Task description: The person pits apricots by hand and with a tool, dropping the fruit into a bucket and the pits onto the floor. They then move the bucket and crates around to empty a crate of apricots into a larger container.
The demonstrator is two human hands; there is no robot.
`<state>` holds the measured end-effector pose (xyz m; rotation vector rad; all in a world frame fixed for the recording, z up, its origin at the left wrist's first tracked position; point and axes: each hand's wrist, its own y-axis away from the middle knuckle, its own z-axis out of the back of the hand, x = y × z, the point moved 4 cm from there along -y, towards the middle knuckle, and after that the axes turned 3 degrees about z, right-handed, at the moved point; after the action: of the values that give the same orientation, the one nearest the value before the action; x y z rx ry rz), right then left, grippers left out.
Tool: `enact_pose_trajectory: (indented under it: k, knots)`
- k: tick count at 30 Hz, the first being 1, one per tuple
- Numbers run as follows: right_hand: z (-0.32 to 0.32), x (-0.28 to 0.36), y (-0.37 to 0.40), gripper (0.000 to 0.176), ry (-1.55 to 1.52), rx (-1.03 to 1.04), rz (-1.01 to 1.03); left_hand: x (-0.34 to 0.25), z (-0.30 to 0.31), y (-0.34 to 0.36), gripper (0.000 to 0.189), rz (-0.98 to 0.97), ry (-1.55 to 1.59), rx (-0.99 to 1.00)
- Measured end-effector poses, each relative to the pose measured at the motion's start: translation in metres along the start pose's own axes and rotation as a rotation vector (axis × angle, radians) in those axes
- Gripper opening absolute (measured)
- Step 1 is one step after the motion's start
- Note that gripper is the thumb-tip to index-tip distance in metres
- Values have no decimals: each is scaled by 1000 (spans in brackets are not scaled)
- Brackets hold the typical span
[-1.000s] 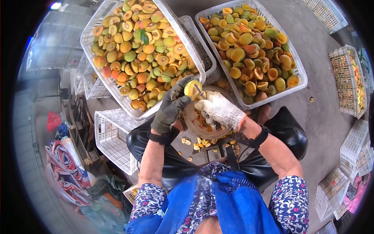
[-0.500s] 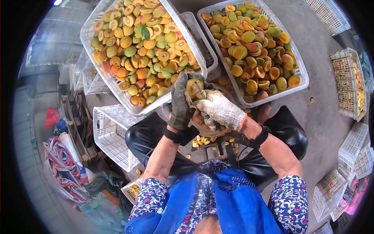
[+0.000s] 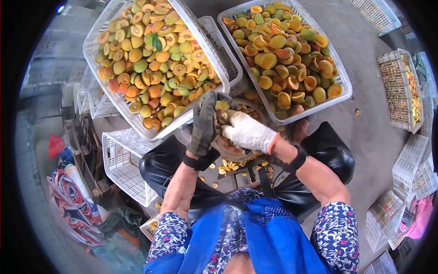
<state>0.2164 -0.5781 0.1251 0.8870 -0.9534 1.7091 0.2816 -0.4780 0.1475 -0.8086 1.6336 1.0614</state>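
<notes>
Concrete floor [image 3: 372, 132], left hand [image 3: 203, 123] clasping apricot [image 3: 222, 106]

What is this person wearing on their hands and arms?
Left hand: gloved in dark grey-green. Right hand: gloved in white knit with an orange edge at the cuff. Black wrist bands sit on both arms. The forearms are bare. The short sleeves are navy with pink and white flowers.

No letters, numbers, labels, brands or signs can be read anywhere in the view. The white fruit crates [image 3: 137, 133], the gloved left hand [image 3: 203, 123], the gloved right hand [image 3: 248, 132] and the blue apron [image 3: 273, 242] show no legible marks. The sleeves [image 3: 340, 233] carry only a flower print.
</notes>
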Motion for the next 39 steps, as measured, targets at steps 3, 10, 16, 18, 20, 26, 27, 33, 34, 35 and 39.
enact_pose_trajectory:
  k: [3, 10, 16, 18, 20, 26, 27, 33, 34, 35, 39]
  knots:
    - [22, 14, 2, 19, -530, 408, -589, 6, 4, -1, 42, -15, -69, 231]
    - [0, 16, 23, 32, -549, 587, -608, -2, -1, 26, 36, -310, -591, 507]
    - [-10, 10, 31, 22, -735, 698, -436, 3, 10, 27, 31, -79, -330, 442]
    - [-9, -7, 46, 25, 20, 462, -200, 4, 28, 22, 36, -74, -337, 294]
    - [-12, -28, 64, 26, 473, 615, -488, -16, 24, 2, 37, -87, -259, 275]
    - [-21, -22, 44, 20, 274, 465, -327, -104, 15, -72, 49, -142, -48, 184]
    - [-22, -27, 44, 19, 239, 456, -212, -91, 40, -104, 43, -361, -965, 238]
    - [3, 7, 21, 26, -293, 566, -366, 2, 105, -113, 28, -206, -1659, 50]
    - [10, 19, 24, 31, -586, 649, -673, 4, 105, -117, 30, -139, -1733, 63]
    - [10, 20, 21, 27, -503, 615, -626, 5, 108, -117, 32, -65, -1808, 70]
    - [-49, -40, 58, 12, 394, 478, 379, -3, 125, -103, 42, 92, -1614, 134]
